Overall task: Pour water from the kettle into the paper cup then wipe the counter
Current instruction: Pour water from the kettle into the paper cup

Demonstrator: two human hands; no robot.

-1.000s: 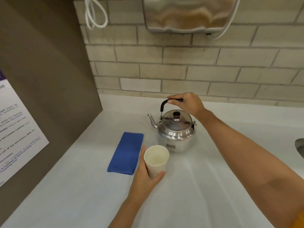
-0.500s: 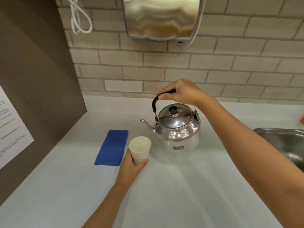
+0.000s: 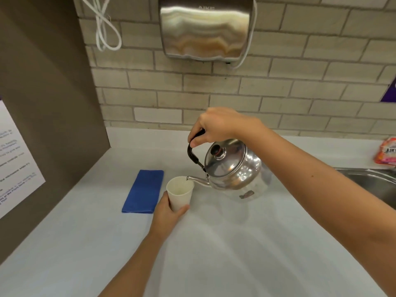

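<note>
A shiny steel kettle (image 3: pixel 233 170) with a black handle hangs above the white counter (image 3: pixel 214 243), tilted to the left. My right hand (image 3: pixel 216 125) grips its handle from above. The spout tip sits over the rim of a white paper cup (image 3: pixel 180 194). My left hand (image 3: pixel 167 211) wraps around the cup's lower part from the near side, with the cup standing upright on the counter. A folded blue cloth (image 3: pixel 143 191) lies flat just left of the cup. I cannot tell whether water flows.
A brown panel (image 3: pixel 49 116) with a posted notice walls off the left side. A steel hand dryer (image 3: pixel 205 28) and a white cord hang on the brick wall. A sink (image 3: pixel 377 185) and an orange packet (image 3: pixel 385 155) sit at the right.
My right hand has lifted the kettle off the counter and tipped it left, bringing the spout over the cup. My left hand keeps hold of the cup.
</note>
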